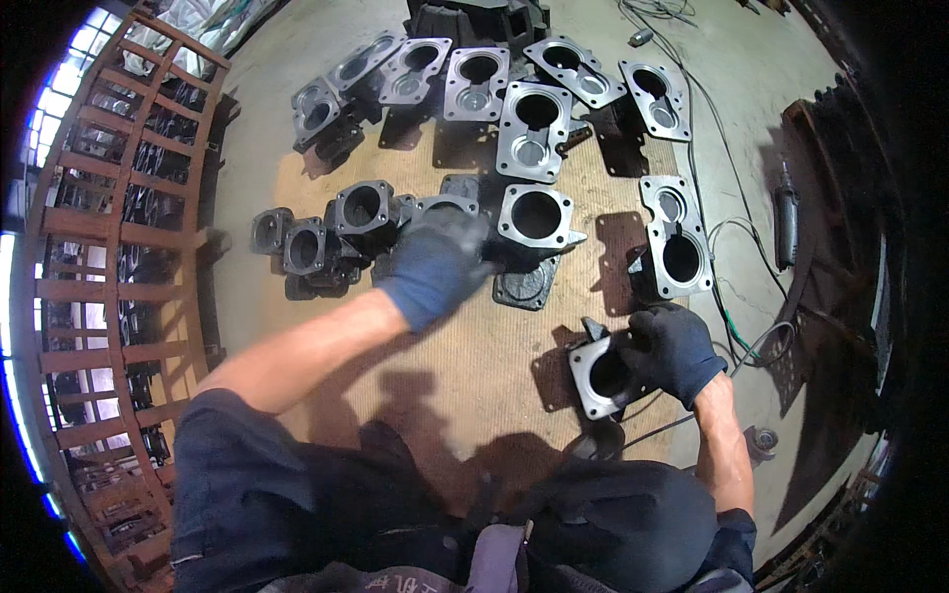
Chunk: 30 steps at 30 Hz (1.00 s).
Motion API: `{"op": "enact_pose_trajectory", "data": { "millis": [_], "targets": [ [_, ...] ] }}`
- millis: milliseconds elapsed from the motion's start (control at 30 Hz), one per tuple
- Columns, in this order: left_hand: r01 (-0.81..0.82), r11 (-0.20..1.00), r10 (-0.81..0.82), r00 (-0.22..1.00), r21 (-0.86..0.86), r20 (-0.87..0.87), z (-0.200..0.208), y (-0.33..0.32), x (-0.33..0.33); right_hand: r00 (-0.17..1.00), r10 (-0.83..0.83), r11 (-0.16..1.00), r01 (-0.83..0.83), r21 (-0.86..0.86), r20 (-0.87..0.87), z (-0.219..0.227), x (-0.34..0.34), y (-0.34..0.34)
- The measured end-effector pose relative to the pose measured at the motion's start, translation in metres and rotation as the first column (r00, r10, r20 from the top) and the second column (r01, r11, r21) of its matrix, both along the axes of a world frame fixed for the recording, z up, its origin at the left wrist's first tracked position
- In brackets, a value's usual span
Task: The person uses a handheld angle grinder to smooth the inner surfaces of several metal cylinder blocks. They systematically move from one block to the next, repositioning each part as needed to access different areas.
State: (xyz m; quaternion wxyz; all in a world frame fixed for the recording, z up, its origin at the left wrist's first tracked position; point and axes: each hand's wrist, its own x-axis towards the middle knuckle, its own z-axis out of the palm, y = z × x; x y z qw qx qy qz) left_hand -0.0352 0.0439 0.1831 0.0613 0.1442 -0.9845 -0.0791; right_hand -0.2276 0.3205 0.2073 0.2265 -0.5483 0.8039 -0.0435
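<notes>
The right hand [677,354] is clasping a metal casting [581,376] near the right edge of the cardboard sheet [474,371] while the left hand [440,262], its grip too blurred to tell, is covering a second casting [440,202], seemingly a handling step calling next for steady grips.

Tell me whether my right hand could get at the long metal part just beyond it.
Probably yes: the long metal part stands just beyond your right hand, with nothing visible between them. That hand seems to grip a squarish metal part, though, so it would likely need to let go first.
</notes>
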Motion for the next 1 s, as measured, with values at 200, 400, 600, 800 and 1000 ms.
{"op": "enact_pose_trajectory", "data": {
  "millis": [200,400,600,800,1000],
  "targets": [
    [0.059,0.992,-0.040,0.985,-0.113,0.166,-0.049,-0.034,0.048,0.996,-0.045,0.976,0.060,-0.210,0.073,-0.003,0.028,-0.025],
    [-0.121,0.993,0.116,0.938,-0.006,0.325,-0.047,-0.031,0.023,0.996,0.047,0.902,-0.073,-0.425,-0.071,-0.020,0.039,-0.103],
    [0.179,0.980,-0.196,0.945,0.085,0.262,-0.043,0.011,0.072,0.994,0.007,0.917,-0.051,-0.395,-0.112,-0.027,0.047,-0.129],
    [0.105,0.725,-0.252,0.960,0.681,0.120,-0.028,0.040,0.158,0.943,-0.325,0.801,0.236,-0.551,-0.069,-0.055,0.040,-0.159],
    [-0.047,0.907,-0.081,0.956,0.418,0.283,0.041,0.015,0.071,0.803,-0.474,0.833,0.542,-0.112,0.361,-0.098,-0.010,-0.173]
  ]
}}
